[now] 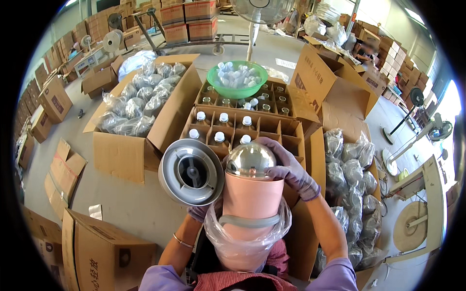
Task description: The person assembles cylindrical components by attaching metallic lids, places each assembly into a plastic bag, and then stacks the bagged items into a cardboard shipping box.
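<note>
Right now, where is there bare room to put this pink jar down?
Bare concrete floor lies left of the pink jar, between the open box of bagged pieces and the closed carton. The divided box has empty cells on its right. It is crowded under the green bowl and among the bagged pieces at right.

Around us we see a grey concrete floor (126, 203) crowded with open cardboard boxes (121, 150), a standing fan (259, 12), a trolley of stacked cartons (189, 22), and bright daylight at the right edge.
</note>
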